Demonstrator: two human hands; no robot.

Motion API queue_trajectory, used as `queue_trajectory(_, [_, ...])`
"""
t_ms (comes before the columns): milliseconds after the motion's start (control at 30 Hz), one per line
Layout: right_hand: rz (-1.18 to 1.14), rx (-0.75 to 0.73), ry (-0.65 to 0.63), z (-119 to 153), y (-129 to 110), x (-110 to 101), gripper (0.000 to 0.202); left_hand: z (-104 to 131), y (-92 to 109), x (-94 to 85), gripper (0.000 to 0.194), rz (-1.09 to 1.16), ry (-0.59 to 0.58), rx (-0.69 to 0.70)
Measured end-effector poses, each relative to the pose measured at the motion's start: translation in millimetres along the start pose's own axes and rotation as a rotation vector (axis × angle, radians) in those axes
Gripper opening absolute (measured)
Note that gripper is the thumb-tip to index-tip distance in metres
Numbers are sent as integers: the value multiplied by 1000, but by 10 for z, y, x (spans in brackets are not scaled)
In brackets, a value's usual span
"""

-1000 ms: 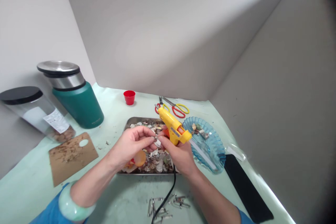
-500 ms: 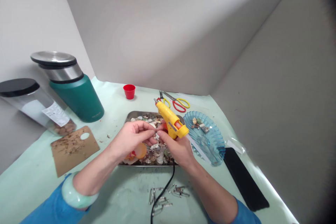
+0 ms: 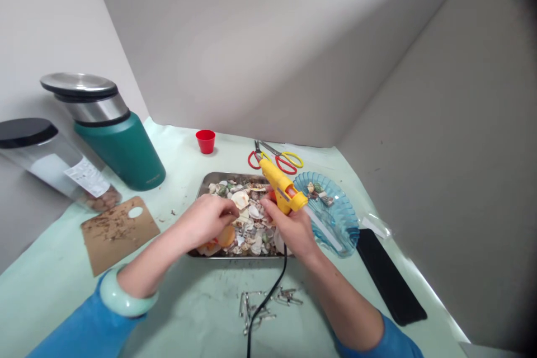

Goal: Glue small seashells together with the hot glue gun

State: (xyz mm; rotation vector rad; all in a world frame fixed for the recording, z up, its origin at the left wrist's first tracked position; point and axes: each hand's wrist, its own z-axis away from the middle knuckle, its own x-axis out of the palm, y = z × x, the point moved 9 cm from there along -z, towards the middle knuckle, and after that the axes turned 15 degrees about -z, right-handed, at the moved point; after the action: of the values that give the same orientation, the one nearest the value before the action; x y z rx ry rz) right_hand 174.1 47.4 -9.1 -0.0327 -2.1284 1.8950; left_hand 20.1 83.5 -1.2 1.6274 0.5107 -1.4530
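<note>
My right hand (image 3: 296, 232) is wrapped round a yellow hot glue gun (image 3: 277, 180), its nozzle pointing up and away to the left. A translucent glue stick (image 3: 323, 227) juts from the gun's back end, and a black cord (image 3: 268, 295) runs down toward me. Over the left side of a metal tray (image 3: 243, 258) my left hand (image 3: 207, 217) has its fingers curled together; whether a small thing is in them cannot be seen. The tray is full of seashells (image 3: 254, 229), with orange shells (image 3: 227, 236) below my left fingers.
Scissors (image 3: 287, 162) and a red cup (image 3: 206, 142) stand behind the tray. At right are a blue shell-shaped dish (image 3: 348, 218) and a black slab (image 3: 392, 277). Safety-pin-like metal pieces (image 3: 255, 313) lie in front. A green bottle (image 3: 126, 151), clear jar (image 3: 62, 170) and brown board (image 3: 119, 235) are left.
My hands have moved apart from where their fingertips met. The left hand has drawn back left over the shells; the right has shifted slightly right with the glue gun.
</note>
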Motion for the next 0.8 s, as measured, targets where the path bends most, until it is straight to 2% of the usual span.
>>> queue_trajectory(67, [-15, 7, 28, 11, 39, -69, 29, 8, 106, 19, 24, -197, 60, 61])
queue_trajectory(167, [-52, 32, 47, 30, 119, -130, 30, 25, 278, 180, 22, -368, 38, 137])
queue_trajectory(300, [-51, 28, 46, 41, 149, -145, 33, 24, 342, 311, 18, -480, 36, 118])
queue_trajectory(400, [-36, 2, 41, 35, 124, -142, 33, 15, 321, 341, 18, -459, 26, 95])
queue_trajectory(567, [-37, -21, 47, 26, 141, -162, 31, -18, 181, 234, 21, -210, 46, -14])
queue_trajectory(667, [-14, -17, 74, 41, 170, -193, 32, -46, 124, 165, 23, 112, 37, -21])
queue_trajectory(800, [0, -10, 80, 71, 178, -195, 33, -61, 56, 187, 30, 530, -44, -66])
